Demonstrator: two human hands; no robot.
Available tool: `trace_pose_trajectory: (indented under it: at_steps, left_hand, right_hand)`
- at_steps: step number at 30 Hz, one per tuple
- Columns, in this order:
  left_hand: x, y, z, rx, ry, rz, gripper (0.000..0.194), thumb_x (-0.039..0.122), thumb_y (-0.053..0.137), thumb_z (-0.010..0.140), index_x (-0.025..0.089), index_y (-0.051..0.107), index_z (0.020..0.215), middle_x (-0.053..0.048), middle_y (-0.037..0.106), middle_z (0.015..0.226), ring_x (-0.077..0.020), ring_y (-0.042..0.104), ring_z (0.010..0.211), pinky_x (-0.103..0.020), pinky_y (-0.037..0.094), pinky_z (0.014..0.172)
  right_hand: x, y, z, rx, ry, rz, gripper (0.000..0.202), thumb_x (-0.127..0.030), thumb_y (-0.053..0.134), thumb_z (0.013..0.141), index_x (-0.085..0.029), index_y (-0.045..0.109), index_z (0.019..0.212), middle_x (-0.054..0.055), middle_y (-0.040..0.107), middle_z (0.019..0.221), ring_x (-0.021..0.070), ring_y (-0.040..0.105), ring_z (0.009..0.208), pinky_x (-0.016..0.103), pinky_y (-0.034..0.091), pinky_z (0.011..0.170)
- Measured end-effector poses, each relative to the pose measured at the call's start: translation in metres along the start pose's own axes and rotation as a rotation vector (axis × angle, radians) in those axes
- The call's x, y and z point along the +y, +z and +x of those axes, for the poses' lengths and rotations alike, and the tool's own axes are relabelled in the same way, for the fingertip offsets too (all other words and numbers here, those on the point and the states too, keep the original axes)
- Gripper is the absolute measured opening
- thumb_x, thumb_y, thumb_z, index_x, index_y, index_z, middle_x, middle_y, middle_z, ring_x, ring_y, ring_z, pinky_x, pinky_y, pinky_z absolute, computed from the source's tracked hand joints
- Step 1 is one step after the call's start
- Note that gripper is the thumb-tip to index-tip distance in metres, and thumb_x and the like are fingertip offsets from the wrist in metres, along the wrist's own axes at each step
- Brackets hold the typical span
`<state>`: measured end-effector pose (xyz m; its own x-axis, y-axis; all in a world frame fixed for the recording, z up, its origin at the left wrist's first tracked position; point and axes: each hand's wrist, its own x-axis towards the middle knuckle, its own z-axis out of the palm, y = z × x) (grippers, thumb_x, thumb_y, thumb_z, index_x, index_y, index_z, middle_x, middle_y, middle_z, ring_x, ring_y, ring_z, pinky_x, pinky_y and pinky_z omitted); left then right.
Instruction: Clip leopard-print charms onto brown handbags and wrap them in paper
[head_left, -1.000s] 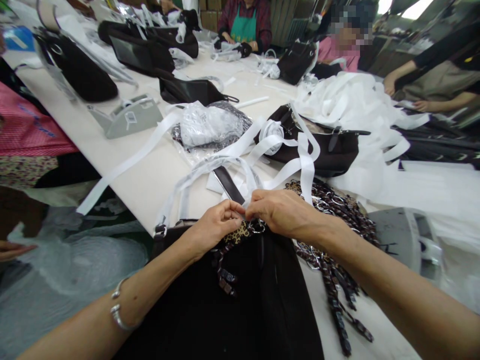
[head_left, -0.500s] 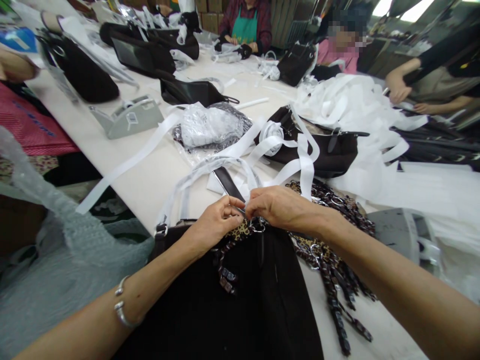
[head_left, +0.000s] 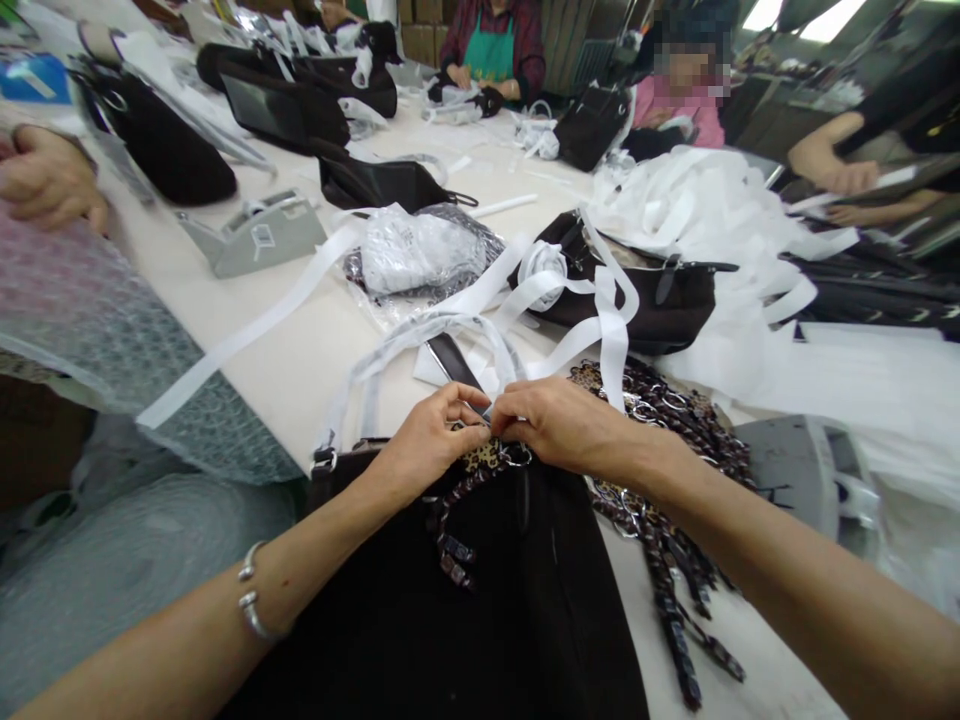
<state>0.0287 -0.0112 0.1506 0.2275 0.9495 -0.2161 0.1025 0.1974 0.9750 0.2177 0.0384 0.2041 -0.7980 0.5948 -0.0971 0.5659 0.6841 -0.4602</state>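
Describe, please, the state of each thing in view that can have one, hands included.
Left hand: fingers bent, grip unclear
Right hand: fingers curled, grip unclear
Near black bag: handle wrapped, arched up
Leopard-print charm: strands hanging
Other charms: piled
Bracelet: ends apart
Bubble wrap: partly unrolled
Bundle: in clear plastic
White strips: loose, heaped

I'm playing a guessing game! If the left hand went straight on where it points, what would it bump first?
Probably the right hand: it's just ahead of the left hand, so close they may be touching, though depth is unclear.
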Motion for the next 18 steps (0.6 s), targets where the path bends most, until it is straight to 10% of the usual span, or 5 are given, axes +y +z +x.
trace_pose_trajectory:
  at_steps: [12,18]
  left_hand:
    - [-0.005,0.004,0.006,-0.030,-0.201,-0.379,0.044,0.031,0.077,0.067,0.015,0.058,0.103,-0.001,0.064,0.080,-0.0126,0.059,0.069,-0.026,0.042,0.067]
    - [-0.010,0.004,0.005,-0.013,0.045,-0.057,0.027,0.029,0.067,0.079,0.017,0.060,0.103,-0.003,0.064,0.087,-0.0166,0.061,0.081,-0.030,0.045,0.077]
  right_hand:
    - [-0.009,0.002,-0.007,-0.001,0.032,-0.049,0.019,-0.010,0.052,0.088,-0.020,0.068,0.090,0.003,0.071,0.087,0.0141,0.063,0.078,0.024,0.038,0.068]
    - [-0.008,0.008,-0.015,0.019,0.056,-0.018,0.020,-0.016,0.051,0.091,-0.022,0.057,0.109,0.003,0.072,0.092,0.0164,0.065,0.080,0.026,0.039,0.071]
